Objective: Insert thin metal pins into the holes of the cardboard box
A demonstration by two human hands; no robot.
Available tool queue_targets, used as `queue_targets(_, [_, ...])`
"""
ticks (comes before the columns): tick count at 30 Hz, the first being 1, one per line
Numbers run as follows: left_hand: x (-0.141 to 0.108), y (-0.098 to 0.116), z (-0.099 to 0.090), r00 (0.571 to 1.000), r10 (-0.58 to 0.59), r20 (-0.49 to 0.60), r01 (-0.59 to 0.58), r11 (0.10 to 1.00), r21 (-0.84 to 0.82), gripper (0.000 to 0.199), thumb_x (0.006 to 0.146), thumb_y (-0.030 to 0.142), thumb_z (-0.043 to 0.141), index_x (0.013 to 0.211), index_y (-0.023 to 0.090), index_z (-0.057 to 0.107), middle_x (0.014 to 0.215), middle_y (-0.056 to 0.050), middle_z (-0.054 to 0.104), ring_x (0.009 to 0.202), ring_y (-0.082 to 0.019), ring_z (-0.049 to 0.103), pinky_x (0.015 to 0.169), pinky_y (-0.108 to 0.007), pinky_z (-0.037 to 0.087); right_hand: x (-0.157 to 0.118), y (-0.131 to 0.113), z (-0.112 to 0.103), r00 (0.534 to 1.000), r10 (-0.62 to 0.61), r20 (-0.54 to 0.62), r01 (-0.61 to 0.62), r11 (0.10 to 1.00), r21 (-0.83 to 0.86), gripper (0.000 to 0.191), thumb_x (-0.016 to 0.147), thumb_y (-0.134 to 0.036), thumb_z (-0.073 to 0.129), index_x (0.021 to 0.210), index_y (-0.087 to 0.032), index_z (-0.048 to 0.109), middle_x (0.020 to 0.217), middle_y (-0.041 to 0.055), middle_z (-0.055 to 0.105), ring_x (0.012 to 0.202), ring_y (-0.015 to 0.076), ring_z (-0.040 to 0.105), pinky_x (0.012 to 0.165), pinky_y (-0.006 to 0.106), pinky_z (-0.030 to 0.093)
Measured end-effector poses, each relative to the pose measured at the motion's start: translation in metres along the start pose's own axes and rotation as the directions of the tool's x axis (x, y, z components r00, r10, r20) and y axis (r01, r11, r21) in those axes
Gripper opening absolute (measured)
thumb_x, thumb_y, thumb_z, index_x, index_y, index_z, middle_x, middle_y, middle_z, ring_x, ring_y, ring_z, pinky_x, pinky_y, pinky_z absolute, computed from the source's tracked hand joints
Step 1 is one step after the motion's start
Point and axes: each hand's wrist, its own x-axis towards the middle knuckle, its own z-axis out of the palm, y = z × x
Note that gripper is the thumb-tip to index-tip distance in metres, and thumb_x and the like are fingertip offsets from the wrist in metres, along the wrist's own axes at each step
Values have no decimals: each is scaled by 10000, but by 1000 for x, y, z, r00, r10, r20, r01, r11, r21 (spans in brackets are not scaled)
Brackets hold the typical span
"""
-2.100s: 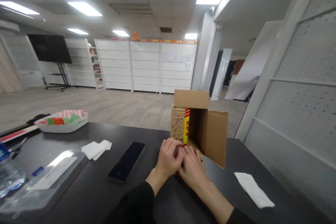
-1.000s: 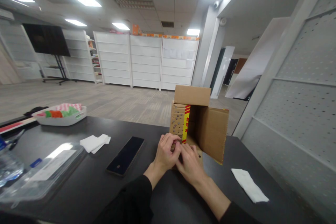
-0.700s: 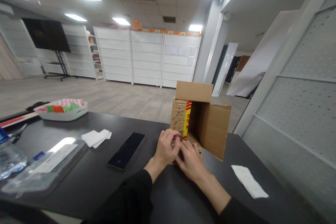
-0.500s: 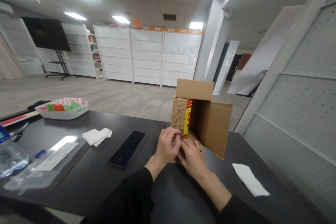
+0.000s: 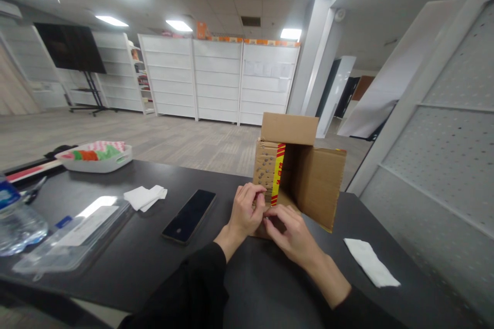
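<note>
An opened cardboard box [image 5: 265, 164] stands on the dark table with its opening towards me. Red-and-yellow tape runs down its front edge, and dark spots dot the panel left of the tape. One flap [image 5: 289, 128] sticks up; another [image 5: 322, 187] swings out to the right. In front of the lower left corner, my left hand [image 5: 246, 211] is closed, fingers curled towards the thumb. My right hand [image 5: 291, 231] pinches close beside it, over the lower flap. Whatever the fingertips hold is too small or hidden to make out.
A phone [image 5: 189, 216] lies left of my hands. Further left are folded tissues [image 5: 144, 198], a clear plastic case [image 5: 77, 239], a water bottle [image 5: 17, 221] and a white basket [image 5: 96, 164] with colourful contents. Another tissue [image 5: 371, 262] lies at the right.
My right hand has drawn back slightly to the right, its fingers now bent in a pinch. The left hand stays by the box corner. The whole view has shifted a little.
</note>
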Motion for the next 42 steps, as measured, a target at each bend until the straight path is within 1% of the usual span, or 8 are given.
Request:
queue_targets(4, [0,0,0,1000,-21,12,21,1000,7,170,943,203,415,939,186,585,839,-34,667,783,-155,591,732,-309,419,-2,2,-2,999,29,18,-30,999,16,60,933,-226,569,893,-212,613,830,21,681,755,170,616,704,296,429])
queue_targets(8, [1,2,0,999,-9,32,10,1000,-14,169,939,196,423,923,185,591,828,-34,672,764,-153,600,717,-307,429,-2,6,-1,988,139,-66,-137,990,37,130,938,-291,565,858,-213,632,794,29,682,735,175,619,689,295,470])
queue_targets(13, [0,5,0,993,5,119,4,997,-74,168,931,197,440,872,193,597,789,-31,665,728,-149,606,685,-290,465,0,10,-1,953,260,-156,-242,962,125,191,932,-354,564,836,-208,642,759,24,679,661,158,606,630,276,479])
queue_targets(24, [-2,5,-1,979,-13,201,50,983,-176,152,923,206,449,929,188,600,814,-34,685,701,-134,647,659,-253,516,1,6,2,951,287,-113,-260,943,208,216,918,-362,573,806,-197,656,681,-1,648,593,135,568,576,251,450])
queue_targets(28, [-3,6,-2,966,-49,252,96,979,-178,157,923,216,445,943,195,598,799,-24,684,646,-121,633,612,-238,501,2,6,2,924,356,-137,-307,907,288,237,906,-397,587,828,-192,676,701,15,680,604,142,598,581,255,476])
queue_targets(35, [-5,8,0,949,-44,312,115,970,-213,178,870,194,502,1016,191,605,708,9,651,522,-87,534,542,-221,459,4,5,2,830,514,-215,-363,791,492,271,856,-455,659,859,-186,693,747,46,722,658,167,658,591,267,532])
queue_targets(38, [-4,11,2,954,-46,295,103,978,-183,204,842,205,540,1029,184,618,675,21,627,497,-76,495,534,-216,454,4,5,2,821,523,-228,-358,784,507,277,847,-462,669,851,-186,699,748,47,722,662,169,661,603,275,545])
queue_targets(42, [-2,12,2,961,-26,275,70,985,-154,204,842,212,556,1026,181,639,729,4,646,554,-85,531,564,-217,469,4,5,0,836,493,-241,-331,803,495,240,857,-431,669,860,-195,713,781,44,725,701,175,670,646,288,552])
